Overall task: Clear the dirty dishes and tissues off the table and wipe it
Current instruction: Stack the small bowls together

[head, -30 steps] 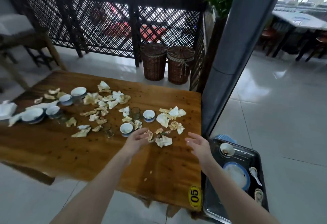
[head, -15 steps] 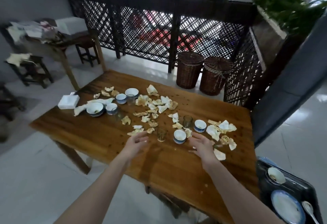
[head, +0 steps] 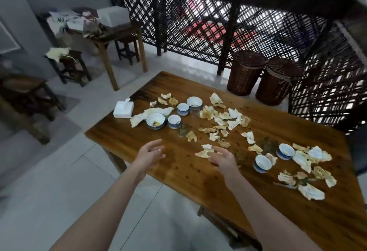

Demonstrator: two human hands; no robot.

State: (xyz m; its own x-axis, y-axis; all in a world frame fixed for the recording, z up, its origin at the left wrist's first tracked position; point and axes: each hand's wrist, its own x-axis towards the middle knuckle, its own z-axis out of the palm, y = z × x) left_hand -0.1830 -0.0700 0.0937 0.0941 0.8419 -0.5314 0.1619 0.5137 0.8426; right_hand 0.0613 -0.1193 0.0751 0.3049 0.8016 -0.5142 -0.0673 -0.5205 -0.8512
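Crumpled tissues (head: 222, 118) and small blue-rimmed bowls (head: 155, 120) lie scattered across the wooden counter (head: 178, 173), with a white tissue box (head: 123, 109) at its far left corner. Above the near edge hover the left grip (head: 151, 154) and the right grip (head: 223, 158). Both have their fingers loosely spread and hold nothing, and the right grip's fingertips are just beside a tissue scrap.

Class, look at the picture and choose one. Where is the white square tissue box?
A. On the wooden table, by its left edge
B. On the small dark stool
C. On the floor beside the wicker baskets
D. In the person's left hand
A: the white square tissue box rests on the brown wooden table at its left edge, a little to the left of the white blue-rimmed bowl.
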